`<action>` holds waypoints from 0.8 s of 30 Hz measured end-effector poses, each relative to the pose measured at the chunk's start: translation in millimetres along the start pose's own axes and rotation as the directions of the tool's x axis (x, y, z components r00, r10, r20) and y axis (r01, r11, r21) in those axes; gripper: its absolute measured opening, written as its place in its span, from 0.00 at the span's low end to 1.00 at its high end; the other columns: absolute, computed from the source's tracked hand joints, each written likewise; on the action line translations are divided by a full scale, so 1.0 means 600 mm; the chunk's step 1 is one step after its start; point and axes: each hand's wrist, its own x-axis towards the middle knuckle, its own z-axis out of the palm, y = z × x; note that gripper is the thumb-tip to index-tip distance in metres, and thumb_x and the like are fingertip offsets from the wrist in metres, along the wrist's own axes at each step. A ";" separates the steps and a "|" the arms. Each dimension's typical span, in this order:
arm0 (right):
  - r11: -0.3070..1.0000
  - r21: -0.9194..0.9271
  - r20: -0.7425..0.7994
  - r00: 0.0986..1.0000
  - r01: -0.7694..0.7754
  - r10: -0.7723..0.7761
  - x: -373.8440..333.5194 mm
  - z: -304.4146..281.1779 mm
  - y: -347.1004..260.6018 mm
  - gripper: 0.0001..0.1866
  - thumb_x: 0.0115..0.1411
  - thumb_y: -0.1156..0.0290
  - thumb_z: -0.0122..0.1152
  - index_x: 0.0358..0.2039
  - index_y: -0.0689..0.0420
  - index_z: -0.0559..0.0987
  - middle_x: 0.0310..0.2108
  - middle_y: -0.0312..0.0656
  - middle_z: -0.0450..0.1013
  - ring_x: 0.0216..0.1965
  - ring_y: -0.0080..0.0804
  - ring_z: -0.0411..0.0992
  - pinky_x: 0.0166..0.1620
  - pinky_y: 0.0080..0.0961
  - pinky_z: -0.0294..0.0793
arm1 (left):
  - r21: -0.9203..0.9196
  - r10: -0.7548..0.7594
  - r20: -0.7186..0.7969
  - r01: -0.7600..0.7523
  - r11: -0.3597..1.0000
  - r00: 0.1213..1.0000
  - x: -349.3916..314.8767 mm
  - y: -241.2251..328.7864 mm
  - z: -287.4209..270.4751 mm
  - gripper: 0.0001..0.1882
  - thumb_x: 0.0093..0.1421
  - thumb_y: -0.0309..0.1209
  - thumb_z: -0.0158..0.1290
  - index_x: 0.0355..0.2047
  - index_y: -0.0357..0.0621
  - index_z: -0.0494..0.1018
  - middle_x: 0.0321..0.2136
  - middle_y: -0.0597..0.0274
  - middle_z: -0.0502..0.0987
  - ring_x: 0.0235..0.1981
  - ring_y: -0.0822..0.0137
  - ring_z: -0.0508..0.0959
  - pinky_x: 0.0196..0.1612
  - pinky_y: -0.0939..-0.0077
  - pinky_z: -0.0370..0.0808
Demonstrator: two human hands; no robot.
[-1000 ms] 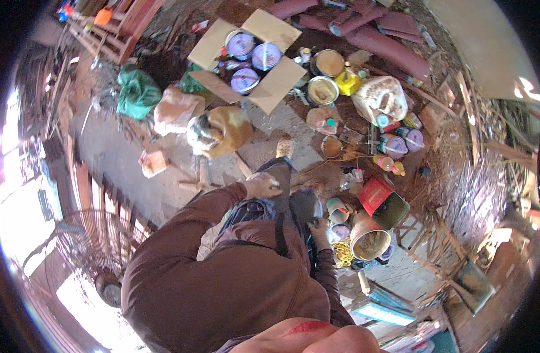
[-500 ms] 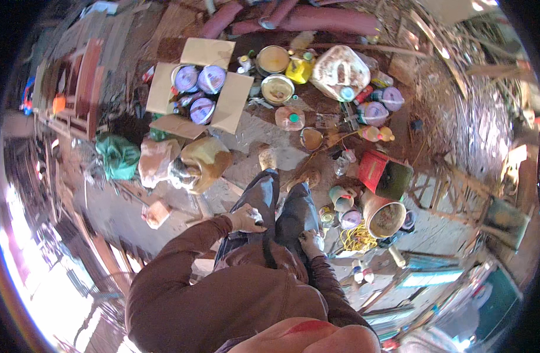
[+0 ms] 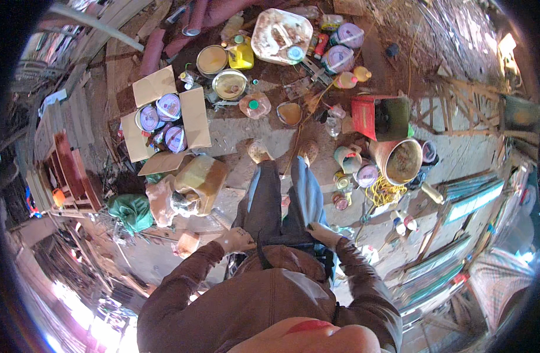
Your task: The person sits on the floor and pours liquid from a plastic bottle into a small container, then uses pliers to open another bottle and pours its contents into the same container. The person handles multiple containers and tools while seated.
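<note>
Both my hands are at the tops of my thighs, one on each side of my lap. My left hand [image 3: 237,240] is closed against the outer side of my dark trousers [image 3: 264,197], fingers curled at the cloth. On the other side, my right hand [image 3: 324,234] pinches the trouser cloth near the hip. The undersides of both hands are hidden. Beyond my feet, in clogs [image 3: 258,151], stand a clear jug with a green cap [image 3: 255,106] and a bowl of brownish stuff [image 3: 289,113].
An open cardboard box [image 3: 196,117] with purple-lidded tubs stands ahead left, near a brownish plastic jug [image 3: 208,182] and a green bag [image 3: 131,210]. A large stained white jerrycan [image 3: 281,36] lies far ahead. To the right are a red container [image 3: 364,117], a bucket [image 3: 399,162] and yellow rope [image 3: 384,191].
My left hand has moved down and left to the side of my thigh; my right hand has shifted slightly right and up. My view has turned, and my legs are straighter beneath me.
</note>
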 end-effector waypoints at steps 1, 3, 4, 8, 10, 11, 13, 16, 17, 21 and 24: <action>0.994 0.036 0.155 0.983 0.100 -0.104 -0.003 0.003 0.006 0.25 0.66 0.51 0.48 0.52 0.59 0.73 0.43 0.58 0.76 0.47 0.55 0.74 0.49 0.48 0.71 | 0.008 -0.034 0.112 0.033 0.999 0.993 -0.001 0.012 -0.024 0.14 0.55 0.40 0.54 0.40 0.54 0.79 0.35 0.61 0.81 0.39 0.61 0.80 0.44 0.66 0.75; 0.989 0.122 0.239 0.964 0.086 -0.113 -0.019 0.028 -0.001 0.27 0.66 0.49 0.48 0.52 0.59 0.74 0.46 0.56 0.76 0.48 0.49 0.74 0.51 0.42 0.70 | -0.054 -0.150 0.231 0.167 0.984 0.961 -0.018 0.036 -0.043 0.14 0.57 0.37 0.52 0.44 0.55 0.78 0.36 0.61 0.80 0.41 0.58 0.79 0.44 0.66 0.76; 0.984 0.159 0.282 0.951 0.082 -0.125 -0.028 0.037 -0.010 0.28 0.66 0.48 0.49 0.52 0.59 0.75 0.47 0.55 0.75 0.48 0.46 0.74 0.52 0.39 0.69 | -0.111 -0.166 0.251 0.199 0.974 0.953 -0.031 0.042 -0.030 0.14 0.58 0.37 0.52 0.44 0.54 0.78 0.36 0.60 0.80 0.41 0.58 0.80 0.44 0.64 0.76; 0.923 0.322 0.406 0.849 0.213 -0.338 0.032 0.096 0.045 0.29 0.65 0.48 0.51 0.52 0.61 0.75 0.49 0.53 0.75 0.47 0.42 0.74 0.51 0.38 0.69 | -0.132 0.050 0.221 -0.021 0.991 0.974 -0.087 0.027 0.032 0.12 0.59 0.36 0.50 0.41 0.51 0.78 0.33 0.56 0.80 0.39 0.53 0.81 0.41 0.58 0.78; 0.924 0.279 0.459 0.808 0.263 -0.369 0.074 0.112 0.067 0.29 0.65 0.48 0.51 0.52 0.63 0.75 0.50 0.54 0.75 0.48 0.44 0.73 0.52 0.39 0.69 | -0.133 -0.153 0.379 0.217 0.967 0.913 -0.067 0.068 -0.029 0.12 0.60 0.35 0.49 0.41 0.49 0.78 0.33 0.56 0.80 0.38 0.53 0.81 0.41 0.59 0.77; 0.931 0.250 0.486 0.797 0.266 -0.359 0.082 0.111 0.059 0.30 0.64 0.48 0.52 0.52 0.64 0.75 0.50 0.56 0.74 0.49 0.46 0.73 0.53 0.39 0.68 | -0.114 -0.249 0.462 0.336 0.935 0.851 -0.062 0.085 -0.059 0.12 0.60 0.35 0.49 0.41 0.48 0.78 0.34 0.55 0.80 0.38 0.54 0.81 0.41 0.59 0.77; 0.923 0.250 0.498 0.779 0.293 -0.382 0.099 0.109 0.051 0.30 0.64 0.48 0.51 0.51 0.64 0.75 0.50 0.57 0.74 0.49 0.47 0.73 0.53 0.39 0.68 | -0.219 -0.167 0.445 0.288 0.932 0.880 -0.055 0.071 -0.066 0.15 0.63 0.40 0.46 0.43 0.48 0.78 0.36 0.53 0.80 0.40 0.52 0.80 0.43 0.60 0.77; 0.888 0.292 0.485 0.746 0.354 -0.457 0.120 0.109 0.056 0.30 0.64 0.49 0.51 0.51 0.65 0.75 0.49 0.58 0.74 0.50 0.49 0.73 0.53 0.40 0.68 | -0.266 -0.187 0.482 0.346 0.899 0.856 -0.030 0.068 -0.071 0.24 0.67 0.50 0.41 0.46 0.49 0.79 0.44 0.51 0.80 0.46 0.49 0.79 0.49 0.58 0.74; 0.874 0.307 0.475 0.735 0.377 -0.484 0.129 0.108 0.058 0.30 0.63 0.49 0.51 0.51 0.65 0.75 0.49 0.58 0.74 0.50 0.49 0.73 0.53 0.40 0.69 | -0.245 -0.243 0.531 0.421 0.874 0.812 -0.018 0.063 -0.075 0.24 0.66 0.51 0.41 0.47 0.49 0.78 0.44 0.51 0.79 0.46 0.48 0.78 0.50 0.58 0.74; 0.803 0.340 0.425 0.682 0.490 -0.595 0.147 0.120 0.066 0.29 0.63 0.50 0.51 0.50 0.66 0.75 0.48 0.59 0.74 0.50 0.51 0.72 0.53 0.40 0.69 | -0.221 -0.271 0.593 0.477 0.850 0.758 -0.003 0.054 -0.054 0.26 0.66 0.54 0.42 0.48 0.51 0.78 0.45 0.50 0.79 0.49 0.48 0.77 0.52 0.59 0.73; 0.789 0.269 0.325 0.718 0.553 -0.615 0.187 0.147 0.056 0.29 0.63 0.51 0.51 0.49 0.67 0.75 0.47 0.60 0.74 0.50 0.53 0.72 0.53 0.41 0.69 | -0.192 -0.363 0.636 0.595 0.781 0.681 0.040 0.059 -0.110 0.26 0.65 0.55 0.42 0.51 0.53 0.76 0.47 0.49 0.78 0.50 0.48 0.76 0.53 0.60 0.72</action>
